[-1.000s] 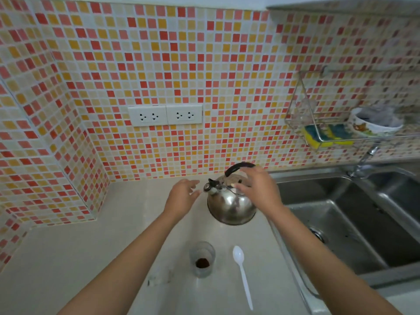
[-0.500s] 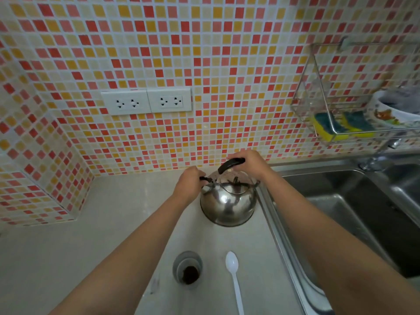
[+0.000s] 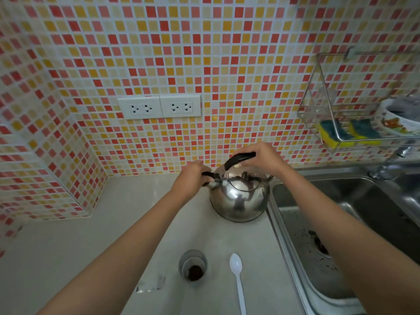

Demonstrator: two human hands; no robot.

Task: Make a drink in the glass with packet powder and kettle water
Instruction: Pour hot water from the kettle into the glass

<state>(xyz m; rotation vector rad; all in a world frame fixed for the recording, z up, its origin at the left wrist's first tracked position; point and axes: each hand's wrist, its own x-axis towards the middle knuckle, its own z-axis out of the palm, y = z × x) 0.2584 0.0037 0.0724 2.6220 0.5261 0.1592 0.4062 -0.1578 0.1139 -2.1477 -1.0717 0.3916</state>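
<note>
- My right hand [image 3: 263,159] grips the kettle [image 3: 239,198] handle.
- My left hand [image 3: 191,181] clasps its spout cap.
- Glass [image 3: 192,264] and spoon [image 3: 237,278] sit in front of the kettle.

Wide bare counter [image 3: 68,246] opens on the left, nothing standing there. Down the middle it's tighter: the kettle [image 3: 239,198] stands near the tiled back wall [image 3: 204,53], both hands on it, the left hand [image 3: 192,178] at the spout side and the right hand [image 3: 261,159] on the black handle. Nearer the camera, the glass [image 3: 192,264] and white spoon [image 3: 237,278] lie side by side, a narrow lane between them. To the right the sink [image 3: 341,223] drops away, just beside the kettle. The wire rack [image 3: 318,110] juts out above it.
</note>
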